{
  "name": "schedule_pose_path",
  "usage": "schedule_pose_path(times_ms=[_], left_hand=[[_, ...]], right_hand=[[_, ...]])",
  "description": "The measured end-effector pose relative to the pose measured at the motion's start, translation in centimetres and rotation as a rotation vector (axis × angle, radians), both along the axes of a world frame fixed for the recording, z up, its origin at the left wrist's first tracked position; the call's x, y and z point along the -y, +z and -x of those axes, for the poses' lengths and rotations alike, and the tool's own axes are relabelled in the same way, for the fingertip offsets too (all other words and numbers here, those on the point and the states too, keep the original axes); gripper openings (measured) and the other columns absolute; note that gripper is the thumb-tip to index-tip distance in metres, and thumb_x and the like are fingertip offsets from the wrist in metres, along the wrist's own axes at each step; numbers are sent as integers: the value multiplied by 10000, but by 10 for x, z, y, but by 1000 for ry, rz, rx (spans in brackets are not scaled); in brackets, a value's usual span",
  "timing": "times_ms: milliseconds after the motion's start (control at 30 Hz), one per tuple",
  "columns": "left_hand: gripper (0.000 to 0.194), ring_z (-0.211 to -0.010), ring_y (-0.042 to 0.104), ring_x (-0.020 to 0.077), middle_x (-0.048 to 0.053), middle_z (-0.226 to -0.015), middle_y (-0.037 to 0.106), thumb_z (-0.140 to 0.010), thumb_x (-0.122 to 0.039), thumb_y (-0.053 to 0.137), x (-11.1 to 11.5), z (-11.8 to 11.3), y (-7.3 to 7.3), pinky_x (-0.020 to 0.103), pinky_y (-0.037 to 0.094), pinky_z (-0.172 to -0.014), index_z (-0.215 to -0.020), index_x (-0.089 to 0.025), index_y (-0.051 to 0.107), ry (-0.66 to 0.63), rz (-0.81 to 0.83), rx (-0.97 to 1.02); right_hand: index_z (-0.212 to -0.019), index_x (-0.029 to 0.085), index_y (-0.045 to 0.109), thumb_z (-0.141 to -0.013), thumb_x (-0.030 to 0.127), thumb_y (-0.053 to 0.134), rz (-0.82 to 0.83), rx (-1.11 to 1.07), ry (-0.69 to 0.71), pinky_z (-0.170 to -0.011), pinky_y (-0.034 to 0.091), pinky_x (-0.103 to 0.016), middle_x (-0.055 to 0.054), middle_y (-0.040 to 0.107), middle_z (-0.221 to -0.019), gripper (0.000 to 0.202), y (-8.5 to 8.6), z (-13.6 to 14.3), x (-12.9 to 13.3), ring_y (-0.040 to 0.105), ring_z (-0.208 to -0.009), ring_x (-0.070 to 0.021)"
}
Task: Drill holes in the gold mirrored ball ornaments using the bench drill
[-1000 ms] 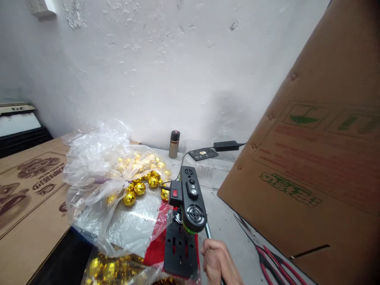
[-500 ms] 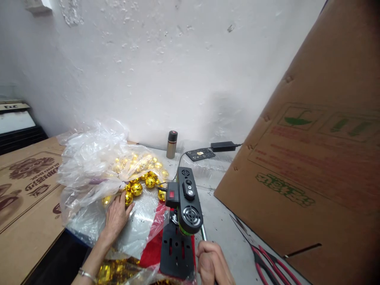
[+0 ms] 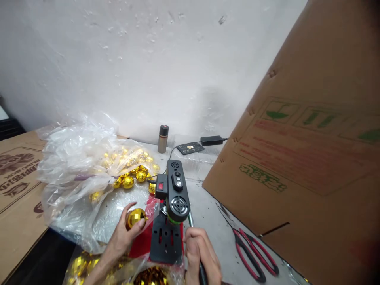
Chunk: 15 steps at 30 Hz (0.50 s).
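Observation:
My left hand (image 3: 123,233) holds a faceted gold ball (image 3: 135,217) just left of a small black machine (image 3: 177,192) with a red switch, mounted over a black slotted base plate (image 3: 165,240). My right hand (image 3: 199,253) grips the machine's lever handle (image 3: 190,220), which runs down to the lower right. A clear plastic bag (image 3: 80,166) with several more gold balls (image 3: 128,181) lies open behind my left hand.
A large tilted cardboard sheet (image 3: 305,130) fills the right side. Red-handled scissors (image 3: 252,257) lie in front of it. A small brown bottle (image 3: 162,139), a black adapter (image 3: 211,140) and a small board (image 3: 190,148) sit by the white wall. A printed carton (image 3: 14,178) lies left.
My left hand came into view, reached into the bag of gold balls, picked one up and brought it beside the machine. The view shifted slightly right and down.

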<state>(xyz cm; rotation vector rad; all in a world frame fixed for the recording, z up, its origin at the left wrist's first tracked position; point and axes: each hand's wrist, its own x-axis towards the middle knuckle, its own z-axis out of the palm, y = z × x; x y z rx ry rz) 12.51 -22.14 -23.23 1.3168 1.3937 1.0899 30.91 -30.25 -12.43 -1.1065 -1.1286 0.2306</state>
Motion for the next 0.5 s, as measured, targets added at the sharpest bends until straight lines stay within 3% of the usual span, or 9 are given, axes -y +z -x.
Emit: schedule_pose_path(times_ms=[67, 167, 333, 500], left_hand=[[707, -947, 744, 284, 82, -1044, 775, -820, -579, 741, 17, -18, -2, 394, 600, -890, -1370, -183, 537, -93, 11, 28], [592, -1131, 719, 326, 119, -1240, 759, -803, -451, 767, 26, -39, -1, 434, 576, -997, -1321, -216, 605, -236, -43, -101], [599, -1251, 678, 366, 164, -1376, 698, -788, -287, 715, 15, -56, 3, 515, 537, -1074, -1372, -210, 608, -368, -101, -356], [614, -1239, 683, 370, 165, -1389, 680, -772, -227, 726, 5, -64, 6, 497, 556, -1046, -1378, -207, 629, -425, -113, -488]], right_hand=[[-798, 225, 480, -1085, 128, 426, -9, 47, 35, -637, 361, -270, 28, 496, -789, 308, -2, -5, 0, 460, -635, -108], [-821, 229, 486, -1081, 111, 412, -34, 100, 62, -634, 374, -260, 30, 494, -797, 295, -3, -11, 0, 476, -650, -107], [-821, 229, 485, -1086, 123, 407, -22, 95, 61, -637, 379, -255, 32, 499, -800, 297, -1, -10, 1, 489, -658, -103], [-824, 227, 496, -1099, 158, 415, -11, 56, 22, -638, 360, -268, 30, 514, -810, 294, -2, -5, 1, 485, -657, -103]])
